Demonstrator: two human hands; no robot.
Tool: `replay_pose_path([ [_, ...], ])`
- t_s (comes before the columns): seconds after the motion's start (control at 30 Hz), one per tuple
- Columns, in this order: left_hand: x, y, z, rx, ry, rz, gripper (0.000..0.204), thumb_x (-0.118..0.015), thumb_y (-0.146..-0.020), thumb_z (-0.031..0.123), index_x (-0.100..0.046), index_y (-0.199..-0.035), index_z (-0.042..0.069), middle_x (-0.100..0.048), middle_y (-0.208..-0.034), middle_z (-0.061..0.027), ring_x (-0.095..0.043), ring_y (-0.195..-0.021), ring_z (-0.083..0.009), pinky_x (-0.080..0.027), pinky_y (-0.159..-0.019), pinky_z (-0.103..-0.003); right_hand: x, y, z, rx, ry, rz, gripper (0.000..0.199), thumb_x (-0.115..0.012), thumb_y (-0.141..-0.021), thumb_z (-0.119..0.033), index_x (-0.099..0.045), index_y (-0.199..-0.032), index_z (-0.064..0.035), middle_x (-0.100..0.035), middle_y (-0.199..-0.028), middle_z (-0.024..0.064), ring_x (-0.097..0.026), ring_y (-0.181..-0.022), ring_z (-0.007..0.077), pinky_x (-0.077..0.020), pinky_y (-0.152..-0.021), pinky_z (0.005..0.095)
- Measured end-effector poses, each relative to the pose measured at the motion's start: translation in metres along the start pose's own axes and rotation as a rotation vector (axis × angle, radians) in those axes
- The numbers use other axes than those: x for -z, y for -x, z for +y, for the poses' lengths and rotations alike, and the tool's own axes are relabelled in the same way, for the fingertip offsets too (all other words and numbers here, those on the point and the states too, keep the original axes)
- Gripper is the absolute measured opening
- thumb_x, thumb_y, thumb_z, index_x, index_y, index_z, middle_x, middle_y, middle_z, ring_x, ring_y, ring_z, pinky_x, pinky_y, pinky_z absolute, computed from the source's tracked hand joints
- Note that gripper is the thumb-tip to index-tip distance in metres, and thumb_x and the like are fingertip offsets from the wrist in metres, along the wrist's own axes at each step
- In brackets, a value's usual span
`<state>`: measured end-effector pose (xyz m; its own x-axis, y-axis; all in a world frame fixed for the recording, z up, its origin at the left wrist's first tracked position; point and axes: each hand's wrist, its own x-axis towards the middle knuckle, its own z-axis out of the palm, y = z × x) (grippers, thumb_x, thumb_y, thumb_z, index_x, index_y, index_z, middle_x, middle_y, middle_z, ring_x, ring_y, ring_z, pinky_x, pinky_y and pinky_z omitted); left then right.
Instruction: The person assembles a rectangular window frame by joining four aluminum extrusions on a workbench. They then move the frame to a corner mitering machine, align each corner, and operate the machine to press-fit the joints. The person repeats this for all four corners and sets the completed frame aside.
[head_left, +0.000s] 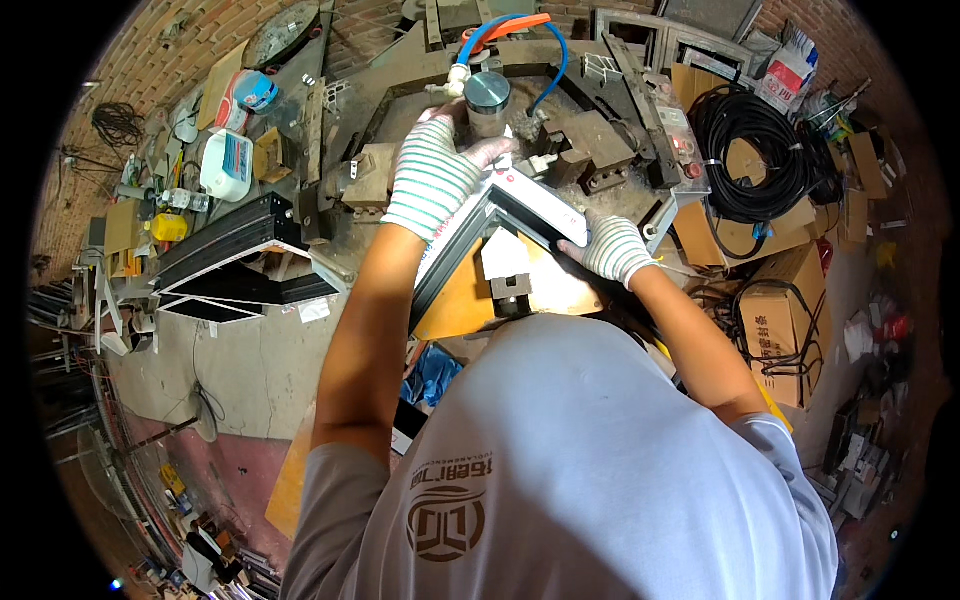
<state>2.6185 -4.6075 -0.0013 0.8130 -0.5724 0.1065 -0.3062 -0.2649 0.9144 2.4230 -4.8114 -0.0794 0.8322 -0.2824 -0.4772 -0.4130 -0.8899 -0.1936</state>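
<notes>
gloved left hand (432, 178), half curled, reached beside a metal cylinder (487, 92), its exact hold impossible to tell; the right hand (612, 248), fingers bent, gripped one arm of a black-and-white frame (540, 208), its corner near the cylinder on a machine (603, 143). the frame looked stiff, fairly light and smooth, best held along both arms.

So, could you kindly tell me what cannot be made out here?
In the head view:
Left hand: some fingertips hidden behind the metal cylinder.
White-and-black frame: partly covered by the right hand; its lower left end hidden by the left forearm.
Clutter, lower left: too small and dim to identify.
</notes>
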Motion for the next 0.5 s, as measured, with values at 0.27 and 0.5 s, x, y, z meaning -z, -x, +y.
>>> replay_pose_path([
  [0.27, -0.006, 0.001, -0.003, -0.007, 0.017, 0.062, 0.080, -0.093, -0.073, 0.032, -0.061, -0.133, -0.008, -0.067, -0.123, -0.0257, -0.067, -0.115, -0.0322, -0.056, -0.099, -0.041, 0.001, 0.002, -0.002, 0.005, -0.006, -0.003, 0.075, -0.069, -0.085, -0.060, -0.064, -0.120, 0.0059, -0.073, -0.104, 0.0273, -0.072, -0.100, 0.0406, -0.0569, -0.089, 0.0467],
  [0.5, 0.000, 0.009, 0.032, 0.041, -0.128, 0.020, 0.070, -0.091, -0.076, 0.027, -0.062, -0.130, -0.007, -0.070, -0.121, -0.0233, -0.069, -0.113, -0.0306, -0.057, -0.098, -0.040, 0.002, 0.004, -0.002, -0.009, -0.032, -0.018, 0.074, -0.070, -0.085, -0.060, -0.065, -0.119, 0.0059, -0.073, -0.104, 0.0270, -0.072, -0.100, 0.0402, -0.0567, -0.089, 0.0462],
])
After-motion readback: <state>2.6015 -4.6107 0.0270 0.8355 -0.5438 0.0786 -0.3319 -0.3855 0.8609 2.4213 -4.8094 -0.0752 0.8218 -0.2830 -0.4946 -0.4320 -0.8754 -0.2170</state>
